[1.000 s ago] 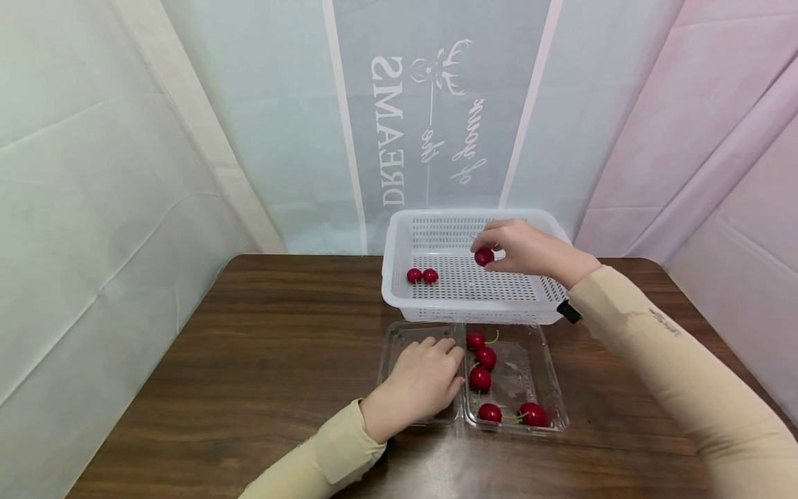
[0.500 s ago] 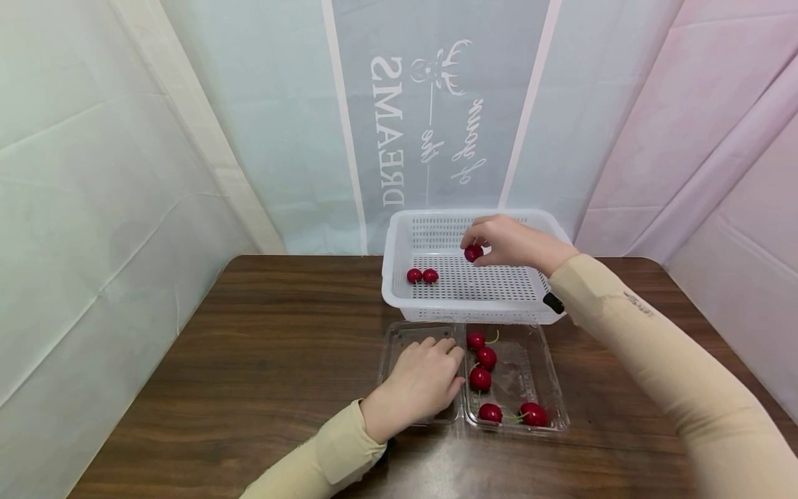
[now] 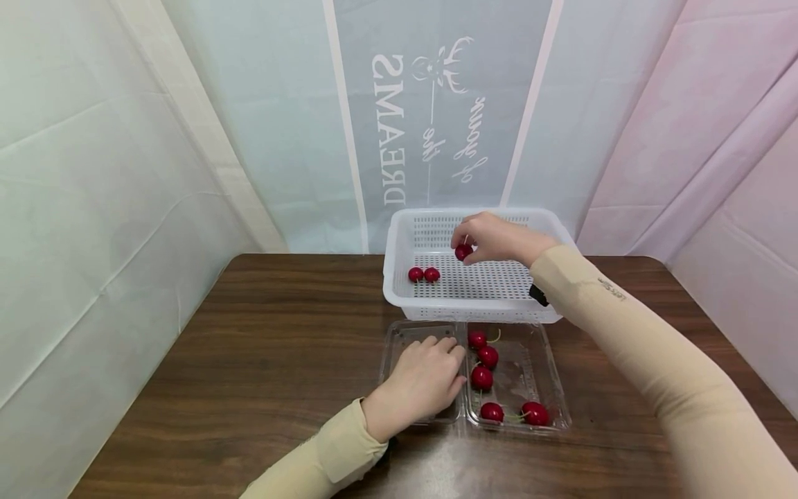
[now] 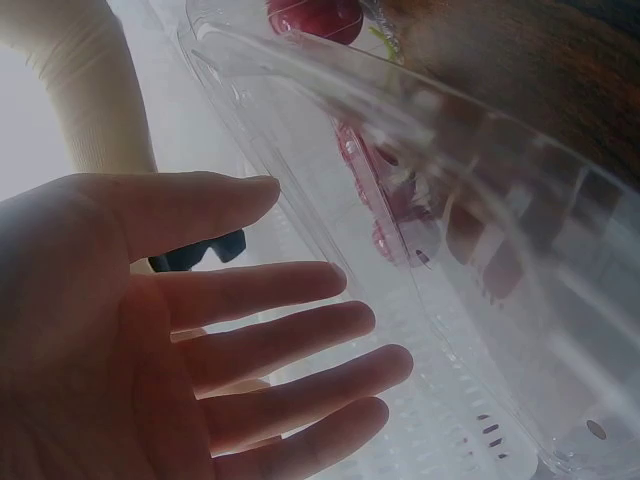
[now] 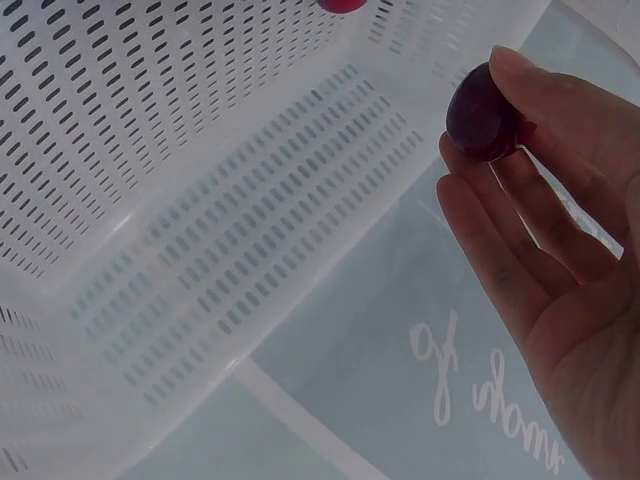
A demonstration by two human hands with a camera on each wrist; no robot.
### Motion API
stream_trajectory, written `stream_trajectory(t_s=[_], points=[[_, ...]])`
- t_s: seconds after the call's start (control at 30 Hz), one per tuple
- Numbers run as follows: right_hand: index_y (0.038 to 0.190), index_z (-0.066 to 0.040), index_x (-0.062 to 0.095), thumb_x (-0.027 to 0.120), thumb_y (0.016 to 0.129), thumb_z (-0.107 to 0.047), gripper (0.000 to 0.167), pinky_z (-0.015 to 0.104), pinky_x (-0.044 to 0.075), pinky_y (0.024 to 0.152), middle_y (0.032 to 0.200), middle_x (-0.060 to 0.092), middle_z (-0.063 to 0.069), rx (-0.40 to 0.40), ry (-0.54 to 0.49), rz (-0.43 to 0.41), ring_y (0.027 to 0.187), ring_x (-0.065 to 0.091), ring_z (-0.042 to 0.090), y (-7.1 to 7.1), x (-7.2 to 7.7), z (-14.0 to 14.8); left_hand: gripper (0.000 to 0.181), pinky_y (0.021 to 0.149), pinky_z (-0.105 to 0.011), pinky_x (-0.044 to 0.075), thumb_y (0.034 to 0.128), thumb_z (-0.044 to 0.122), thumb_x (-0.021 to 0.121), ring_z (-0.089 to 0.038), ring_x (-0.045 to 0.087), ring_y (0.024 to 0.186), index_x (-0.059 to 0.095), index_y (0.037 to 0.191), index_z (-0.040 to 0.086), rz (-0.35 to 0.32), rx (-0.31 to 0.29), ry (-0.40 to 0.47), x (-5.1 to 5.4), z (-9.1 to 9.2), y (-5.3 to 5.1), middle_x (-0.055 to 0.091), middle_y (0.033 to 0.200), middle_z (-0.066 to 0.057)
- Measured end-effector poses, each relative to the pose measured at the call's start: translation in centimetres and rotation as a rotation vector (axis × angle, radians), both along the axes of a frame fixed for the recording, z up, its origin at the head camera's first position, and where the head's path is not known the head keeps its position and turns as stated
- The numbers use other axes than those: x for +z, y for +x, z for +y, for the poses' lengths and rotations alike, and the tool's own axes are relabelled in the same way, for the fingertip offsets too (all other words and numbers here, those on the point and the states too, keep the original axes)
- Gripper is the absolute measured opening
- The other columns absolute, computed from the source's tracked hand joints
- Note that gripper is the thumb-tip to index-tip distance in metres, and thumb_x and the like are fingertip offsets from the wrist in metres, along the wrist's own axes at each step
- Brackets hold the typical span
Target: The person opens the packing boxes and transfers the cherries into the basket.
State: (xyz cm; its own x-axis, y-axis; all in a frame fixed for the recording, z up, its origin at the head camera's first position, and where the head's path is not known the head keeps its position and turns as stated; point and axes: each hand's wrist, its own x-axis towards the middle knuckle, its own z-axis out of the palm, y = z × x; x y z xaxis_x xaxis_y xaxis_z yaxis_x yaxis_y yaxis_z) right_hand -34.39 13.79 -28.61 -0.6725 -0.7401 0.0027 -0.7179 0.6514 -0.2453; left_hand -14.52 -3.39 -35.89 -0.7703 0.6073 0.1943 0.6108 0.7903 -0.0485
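Over the basket point(image 3: 461, 303), forward of the left hand point(image 3: 413, 381), the right hand point(image 3: 495, 238) pinches one cherry point(image 3: 463, 252). Thumb on one side, fingertip on the other; a thin stem stands up at the grip. The cherry is held clear of the basket floor.

The hands are well apart — right hand forward, left hand nearer the body. The left wrist view shows that hand's fingers straight and slightly spread, gripping nothing. It lies over the left half point(image 3: 399, 346) of a clear plastic box point(image 3: 542, 374); whether the fingertips press on the plastic cannot be told.

Contents of the basket: two cherries point(image 3: 431, 275), side by side on the slotted floor, left of the right hand and closer to the body. The right wrist view catches only a red sliver at its top edge.

Contents of the box's right half point(image 3: 512, 357), just right of the left hand: three cherries point(image 3: 481, 378) in a rough line by the inner wall, and a pair point(image 3: 535, 414) along the wall closest to the body. Green stems show on several.

Box and basket stand on a dark wood bench point(image 3: 268, 360). Both forearms wear pale sleeves point(image 3: 623, 333); a black item point(image 3: 538, 294) sits below the right wrist. Beyond the hands — a curtain point(image 3: 430, 187) lettered DREAMS.
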Motion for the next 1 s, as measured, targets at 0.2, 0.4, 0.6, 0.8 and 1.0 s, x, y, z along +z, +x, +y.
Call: stream_trajectory(t_s=[0.2, 0.4, 0.6, 0.8, 1.0], points=[[0.096, -0.009, 0.069, 0.078, 0.074, -0.007, 0.024, 0.034, 0.053, 0.078, 0.093, 0.066, 0.005, -0.008, 0.020, -0.018, 0.087, 0.064, 0.018, -0.5, 0.0, -0.8, 0.030, 0.068, -0.031, 0.051, 0.0848, 0.038, 0.067, -0.017, 0.063, 0.086, 0.067, 0.104, 0.016, 0.000, 0.002, -0.002, 0.0, -0.1, -0.1, 0.067, 0.106, 0.000], [0.094, -0.009, 0.068, 0.076, 0.074, -0.004, 0.022, 0.034, 0.053, 0.078, 0.091, 0.067, 0.005, 0.003, 0.012, -0.061, 0.087, 0.065, 0.019, -0.9, -0.1, -1.5, 0.029, 0.068, -0.031, 0.051, 0.0850, 0.038, 0.066, -0.017, 0.063, 0.086, 0.067, 0.103, 0.015, -0.011, 0.002, -0.001, 0.1, -0.2, -0.2, 0.067, 0.106, 0.000], [0.096, -0.005, 0.067, 0.076, 0.075, -0.003, 0.023, 0.034, 0.053, 0.079, 0.090, 0.068, 0.006, -0.014, 0.015, -0.110, 0.087, 0.066, 0.019, -1.7, -0.8, -1.8, 0.029, 0.068, -0.030, 0.051, 0.0851, 0.038, 0.066, -0.016, 0.062, 0.086, 0.067, 0.103, 0.016, -0.023, 0.007, -0.005, 0.2, -0.1, -0.1, 0.066, 0.105, 0.001], [0.096, -0.004, 0.067, 0.078, 0.073, -0.004, 0.025, 0.035, 0.053, 0.081, 0.089, 0.069, 0.008, -0.040, 0.032, -0.106, 0.085, 0.066, 0.020, -2.5, -1.1, -2.0, 0.029, 0.068, -0.031, 0.050, 0.0849, 0.039, 0.066, -0.016, 0.062, 0.086, 0.067, 0.103, 0.016, -0.015, 0.012, -0.012, 0.2, 0.0, 0.0, 0.066, 0.104, 0.001], [0.098, -0.004, 0.067, 0.078, 0.073, -0.004, 0.027, 0.036, 0.053, 0.080, 0.092, 0.069, 0.008, -0.080, 0.054, -0.131, 0.085, 0.065, 0.020, -3.1, -1.5, -2.2, 0.028, 0.067, -0.031, 0.050, 0.0837, 0.039, 0.067, -0.016, 0.062, 0.085, 0.067, 0.101, 0.016, 0.000, 0.018, -0.012, 0.1, 0.1, 0.1, 0.066, 0.103, 0.002]])
